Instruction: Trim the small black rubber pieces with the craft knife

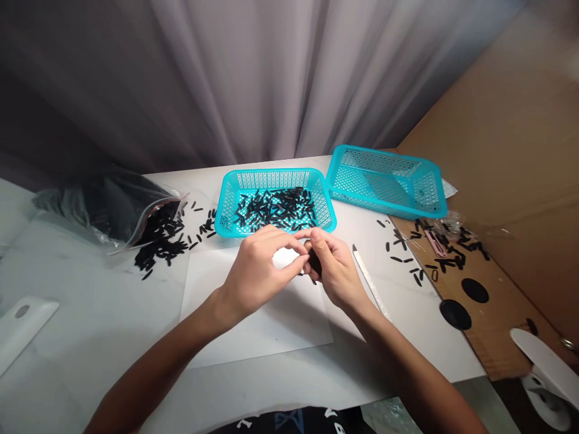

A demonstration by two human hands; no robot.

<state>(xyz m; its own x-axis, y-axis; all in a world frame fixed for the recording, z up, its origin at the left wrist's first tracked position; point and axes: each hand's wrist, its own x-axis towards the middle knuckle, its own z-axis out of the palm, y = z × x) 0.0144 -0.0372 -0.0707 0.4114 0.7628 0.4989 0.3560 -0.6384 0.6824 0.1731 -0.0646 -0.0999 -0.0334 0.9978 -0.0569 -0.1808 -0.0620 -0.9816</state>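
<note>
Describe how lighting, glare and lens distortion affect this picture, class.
Head view: the curtain darkens towards the left; the plastic bag catches bright glints; the white armrest-like shape at lower right looks stretched, probably by a wide lens; the dark item in the right hand shows little detail.

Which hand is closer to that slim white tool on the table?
The right hand: it is close beside the slim white tool. The left hand is farther away, on the other side of the right hand.
</note>
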